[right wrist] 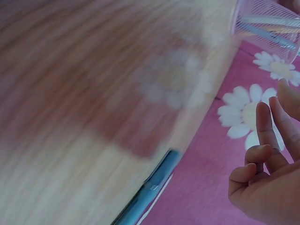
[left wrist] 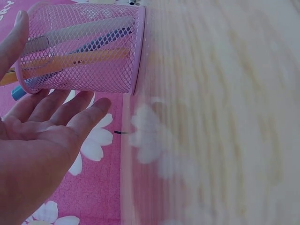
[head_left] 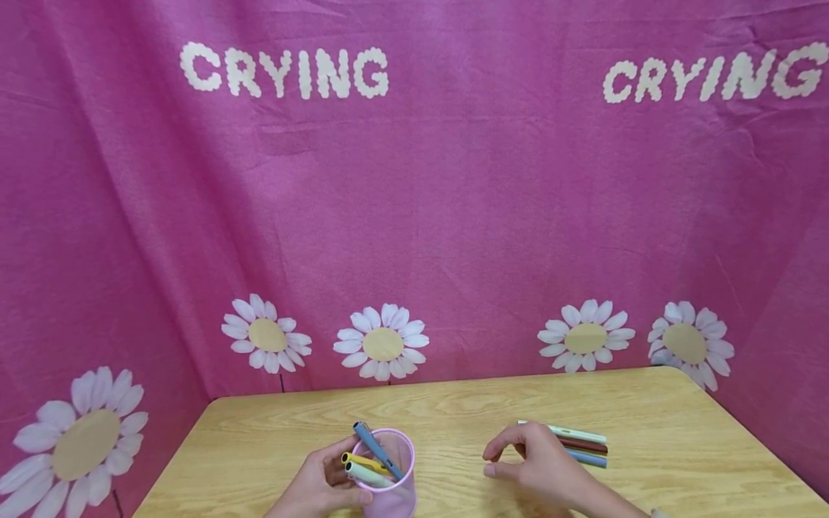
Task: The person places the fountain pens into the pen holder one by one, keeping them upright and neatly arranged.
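Note:
My left hand [head_left: 317,480] holds a pink mesh pen cup [head_left: 396,501] near its rim, thumb at the front and fingers around the far side. Out of the cup lean a blue-grey pen [head_left: 381,452], a yellow pen [head_left: 370,464] and a pale green pen [head_left: 368,475]. The left wrist view shows the pens through the mesh, with the fingers [left wrist: 86,101] against the cup's side. To the right, my right hand [head_left: 536,460] hovers over the table with nothing between thumb and fingers. Beside it lie a pale green pen [head_left: 583,434], a dark red pen [head_left: 586,446] and a blue pen [head_left: 589,459].
The light wooden table [head_left: 453,417] has rounded far corners. A pink cloth [head_left: 453,216] with daisies and white lettering hangs behind it and along both sides. The row of loose pens is partly hidden behind the right hand.

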Action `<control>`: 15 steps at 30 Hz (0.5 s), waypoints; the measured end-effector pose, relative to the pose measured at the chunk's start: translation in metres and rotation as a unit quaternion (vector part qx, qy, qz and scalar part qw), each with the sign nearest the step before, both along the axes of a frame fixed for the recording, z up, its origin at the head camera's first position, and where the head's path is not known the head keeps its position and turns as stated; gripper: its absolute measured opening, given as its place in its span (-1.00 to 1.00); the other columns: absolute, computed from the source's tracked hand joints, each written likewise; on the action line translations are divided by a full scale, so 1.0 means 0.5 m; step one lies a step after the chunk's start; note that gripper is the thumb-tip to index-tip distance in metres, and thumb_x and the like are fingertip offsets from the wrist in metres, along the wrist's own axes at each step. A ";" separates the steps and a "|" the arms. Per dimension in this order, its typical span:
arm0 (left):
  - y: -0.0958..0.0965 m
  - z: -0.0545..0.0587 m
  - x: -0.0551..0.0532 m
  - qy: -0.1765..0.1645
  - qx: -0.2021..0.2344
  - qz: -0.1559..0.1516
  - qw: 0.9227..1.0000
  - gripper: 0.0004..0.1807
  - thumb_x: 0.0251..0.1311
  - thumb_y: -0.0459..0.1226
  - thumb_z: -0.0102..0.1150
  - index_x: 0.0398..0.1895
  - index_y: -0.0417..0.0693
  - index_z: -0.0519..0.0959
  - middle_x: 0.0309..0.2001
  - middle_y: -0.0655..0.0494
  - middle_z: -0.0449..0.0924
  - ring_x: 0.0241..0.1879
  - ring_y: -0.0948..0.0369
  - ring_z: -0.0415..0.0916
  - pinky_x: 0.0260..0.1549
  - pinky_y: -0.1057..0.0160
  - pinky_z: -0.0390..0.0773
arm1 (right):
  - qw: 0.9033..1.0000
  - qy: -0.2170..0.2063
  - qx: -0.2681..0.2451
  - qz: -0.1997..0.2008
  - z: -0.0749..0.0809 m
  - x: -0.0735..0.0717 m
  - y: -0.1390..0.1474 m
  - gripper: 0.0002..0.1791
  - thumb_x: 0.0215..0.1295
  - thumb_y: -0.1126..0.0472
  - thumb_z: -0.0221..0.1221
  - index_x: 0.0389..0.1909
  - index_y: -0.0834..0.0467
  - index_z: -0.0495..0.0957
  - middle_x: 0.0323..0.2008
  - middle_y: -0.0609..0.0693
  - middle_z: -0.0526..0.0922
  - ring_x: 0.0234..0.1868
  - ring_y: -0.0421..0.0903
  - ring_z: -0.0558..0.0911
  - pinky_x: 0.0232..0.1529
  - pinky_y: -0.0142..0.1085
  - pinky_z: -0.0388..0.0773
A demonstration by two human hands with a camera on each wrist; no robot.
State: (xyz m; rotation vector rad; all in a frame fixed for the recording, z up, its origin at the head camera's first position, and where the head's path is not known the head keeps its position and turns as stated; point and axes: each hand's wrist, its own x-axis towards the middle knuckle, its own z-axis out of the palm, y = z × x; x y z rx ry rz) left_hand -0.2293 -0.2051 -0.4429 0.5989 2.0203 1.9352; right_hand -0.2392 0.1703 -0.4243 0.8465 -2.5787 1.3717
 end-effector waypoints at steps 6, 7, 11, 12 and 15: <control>0.001 0.000 0.000 0.002 0.001 0.000 1.000 -0.04 0.28 -0.33 0.49 0.57 -0.51 0.12 0.19 -0.28 0.64 0.05 0.04 0.67 0.06 0.25 0.65 | 0.999 0.004 0.034 -0.007 -0.022 0.004 0.057 -0.92 0.25 0.19 0.50 -0.32 0.05 0.78 -0.34 -0.30 0.70 -0.21 -0.27 0.60 -0.10 -0.26 0.58; 0.001 0.001 0.000 0.001 0.001 0.001 1.000 -0.05 0.28 -0.33 0.48 0.57 -0.51 0.12 0.19 -0.27 0.64 0.05 0.05 0.68 0.05 0.25 0.65 | 0.999 -0.002 0.041 -0.012 -0.024 0.005 0.065 -0.92 0.25 0.17 0.50 -0.31 0.04 0.78 -0.33 -0.30 0.70 -0.19 -0.27 0.60 -0.06 -0.24 0.60; 0.000 0.000 0.000 -0.003 0.002 -0.001 1.000 -0.06 0.29 -0.34 0.47 0.57 -0.51 0.12 0.19 -0.26 0.64 0.04 0.06 0.68 0.05 0.25 0.66 | 0.997 -0.029 0.063 -0.040 -0.034 0.009 0.094 -0.89 0.24 0.12 0.52 -0.31 0.01 0.78 -0.33 -0.29 0.68 -0.18 -0.26 0.58 -0.09 -0.26 0.60; 0.000 0.000 0.000 -0.003 0.002 0.000 1.000 -0.06 0.28 -0.34 0.47 0.57 -0.50 0.12 0.19 -0.26 0.64 0.04 0.06 0.67 0.04 0.25 0.66 | 0.996 -0.034 0.067 -0.045 -0.037 0.010 0.101 -0.88 0.23 0.12 0.52 -0.30 0.02 0.78 -0.33 -0.29 0.68 -0.20 -0.26 0.57 -0.12 -0.28 0.58; -0.001 -0.001 0.000 -0.007 0.000 0.001 1.000 -0.05 0.28 -0.35 0.47 0.58 -0.49 0.11 0.21 -0.26 0.63 0.05 0.04 0.66 0.05 0.24 0.66 | 0.996 -0.018 0.070 -0.051 -0.045 0.011 0.118 -0.87 0.21 0.12 0.53 -0.31 0.03 0.77 -0.36 -0.30 0.67 -0.24 -0.24 0.56 -0.20 -0.30 0.54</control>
